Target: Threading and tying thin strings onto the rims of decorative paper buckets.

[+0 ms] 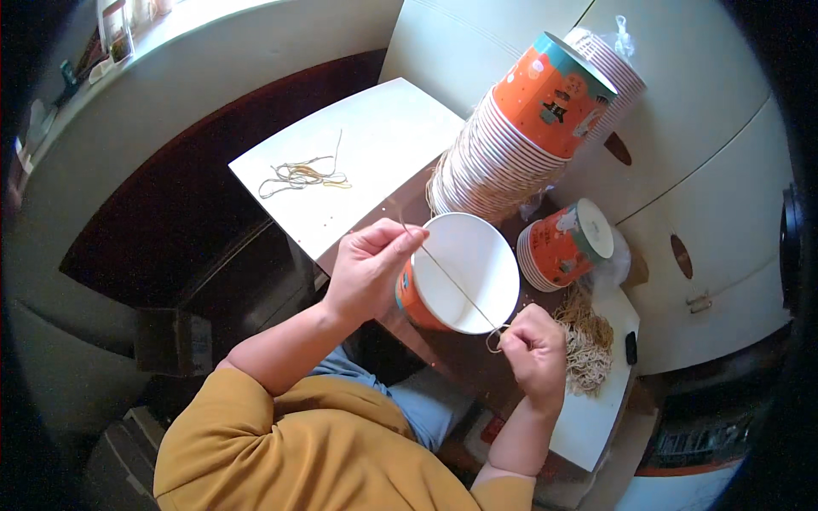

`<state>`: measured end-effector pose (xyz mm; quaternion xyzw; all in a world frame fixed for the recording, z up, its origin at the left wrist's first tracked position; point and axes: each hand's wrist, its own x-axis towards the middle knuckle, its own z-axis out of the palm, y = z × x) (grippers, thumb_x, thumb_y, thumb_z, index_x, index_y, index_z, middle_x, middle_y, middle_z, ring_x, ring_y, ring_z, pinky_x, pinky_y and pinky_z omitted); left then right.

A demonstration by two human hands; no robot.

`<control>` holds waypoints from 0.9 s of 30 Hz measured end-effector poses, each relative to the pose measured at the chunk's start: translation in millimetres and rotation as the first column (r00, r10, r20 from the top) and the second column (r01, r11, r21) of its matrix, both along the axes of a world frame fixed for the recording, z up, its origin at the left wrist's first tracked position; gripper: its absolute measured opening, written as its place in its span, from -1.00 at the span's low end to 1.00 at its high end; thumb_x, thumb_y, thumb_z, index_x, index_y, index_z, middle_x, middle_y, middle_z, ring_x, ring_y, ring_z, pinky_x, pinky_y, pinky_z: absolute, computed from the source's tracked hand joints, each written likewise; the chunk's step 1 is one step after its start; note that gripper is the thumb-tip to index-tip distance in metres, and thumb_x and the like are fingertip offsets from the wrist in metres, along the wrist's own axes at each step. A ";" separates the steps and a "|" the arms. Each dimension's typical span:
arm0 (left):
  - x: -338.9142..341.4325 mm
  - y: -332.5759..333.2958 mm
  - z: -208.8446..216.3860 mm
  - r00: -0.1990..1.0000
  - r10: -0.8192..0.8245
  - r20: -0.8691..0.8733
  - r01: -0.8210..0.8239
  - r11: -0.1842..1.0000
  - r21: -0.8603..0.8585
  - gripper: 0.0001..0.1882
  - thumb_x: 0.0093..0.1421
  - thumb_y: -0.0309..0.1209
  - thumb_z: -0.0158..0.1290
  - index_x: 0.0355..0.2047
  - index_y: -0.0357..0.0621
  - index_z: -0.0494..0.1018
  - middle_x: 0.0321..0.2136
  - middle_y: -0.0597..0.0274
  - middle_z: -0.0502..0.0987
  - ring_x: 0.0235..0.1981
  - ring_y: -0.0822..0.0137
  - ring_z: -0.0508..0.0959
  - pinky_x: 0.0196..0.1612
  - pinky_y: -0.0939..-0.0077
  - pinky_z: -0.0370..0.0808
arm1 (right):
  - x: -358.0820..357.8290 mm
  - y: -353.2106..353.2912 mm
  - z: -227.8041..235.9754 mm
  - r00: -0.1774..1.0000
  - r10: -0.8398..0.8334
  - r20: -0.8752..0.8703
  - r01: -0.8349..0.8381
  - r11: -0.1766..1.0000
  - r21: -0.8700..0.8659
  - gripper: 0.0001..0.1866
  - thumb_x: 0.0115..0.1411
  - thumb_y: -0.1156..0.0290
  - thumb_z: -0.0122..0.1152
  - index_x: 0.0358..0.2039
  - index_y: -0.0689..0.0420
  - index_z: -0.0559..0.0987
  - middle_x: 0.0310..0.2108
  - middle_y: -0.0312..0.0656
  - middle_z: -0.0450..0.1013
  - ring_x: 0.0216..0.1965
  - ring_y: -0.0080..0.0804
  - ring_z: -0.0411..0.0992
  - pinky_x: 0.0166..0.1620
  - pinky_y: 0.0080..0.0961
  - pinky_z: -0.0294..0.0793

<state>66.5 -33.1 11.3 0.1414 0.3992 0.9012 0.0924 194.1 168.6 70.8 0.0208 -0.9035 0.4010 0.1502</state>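
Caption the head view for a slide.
Left hand and right hand hold a cord straight over a white-lined bucket, near a tall bucket stack.

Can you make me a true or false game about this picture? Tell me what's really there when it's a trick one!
1. The left hand pinches a thin tan string. True.
2. The right hand holds nothing. False: it grips the same string.
3. The person's cloth shirt is green. False: it is mustard-yellow.
4. A cream stringy pile lies on the flat white board at the right. True.
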 end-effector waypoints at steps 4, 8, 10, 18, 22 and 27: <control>-1.1 -1.6 -2.2 0.990 0.047 -0.135 -0.068 0.986 -0.151 -0.83 0.21 -0.46 0.10 -0.29 -0.34 0.57 -0.41 0.27 0.54 -0.33 0.53 0.46 -0.21 0.65 0.40 | -6.5 -0.4 7.1 1.000 -0.030 0.010 0.022 0.886 0.463 -0.91 -0.17 0.42 0.22 -0.69 0.13 0.54 -0.58 -0.22 0.34 -0.41 -0.21 0.29 -0.23 -0.29 0.24; -4.3 -5.2 3.5 0.978 0.074 -0.193 -0.126 0.954 -0.272 -0.82 0.19 -0.44 0.12 -0.29 -0.32 0.58 -0.39 0.24 0.53 -0.33 0.52 0.47 -0.22 0.64 0.41 | -6.1 -0.4 23.6 1.000 0.017 0.021 -0.026 0.816 0.577 -0.91 -0.18 0.41 0.22 -0.71 0.13 0.54 -0.59 -0.21 0.34 -0.42 -0.20 0.30 -0.25 -0.29 0.25; -6.5 -7.6 2.5 0.975 0.096 -0.200 -0.148 0.954 -0.260 -0.83 0.19 -0.44 0.12 -0.29 -0.31 0.58 -0.39 0.24 0.53 -0.33 0.52 0.47 -0.23 0.64 0.41 | -7.8 4.2 23.8 0.990 -0.011 0.139 -0.076 0.797 0.600 -0.90 -0.19 0.40 0.21 -0.72 0.14 0.54 -0.58 -0.20 0.34 -0.41 -0.18 0.31 -0.23 -0.28 0.26; 2.5 -1.2 4.2 0.930 0.039 -0.366 -0.182 0.913 -0.365 -0.86 0.16 -0.44 0.15 -0.32 -0.26 0.59 -0.45 0.27 0.51 -0.40 0.53 0.45 -0.33 0.67 0.39 | -24.1 -29.0 34.3 0.985 0.004 -0.170 0.068 0.909 0.412 -0.63 -0.11 0.42 0.36 -0.23 0.20 0.55 -0.26 -0.06 0.41 -0.21 -0.16 0.42 -0.07 -0.28 0.37; 8.2 5.9 2.7 0.870 0.043 -0.492 -0.274 0.870 -0.409 -0.90 0.08 -0.47 0.19 -0.37 -0.22 0.58 -0.53 0.27 0.48 -0.57 0.56 0.38 -0.53 0.67 0.30 | -58.4 -57.4 24.8 0.939 0.161 -0.304 -0.104 0.975 0.195 -0.70 -0.05 0.50 0.33 -0.25 0.22 0.56 -0.23 -0.05 0.46 -0.19 -0.19 0.47 -0.12 -0.40 0.46; 10.6 2.5 9.0 0.795 0.018 -0.606 -0.357 0.822 -0.444 -0.84 0.02 -0.50 0.19 -0.34 -0.21 0.56 -0.49 0.23 0.48 -0.59 0.48 0.42 -0.55 0.63 0.36 | -67.7 -56.9 7.6 0.950 0.172 -0.261 -0.193 0.980 -0.057 -0.84 0.01 0.58 0.26 -0.33 0.23 0.56 -0.30 -0.09 0.50 -0.24 -0.29 0.49 -0.14 -0.47 0.45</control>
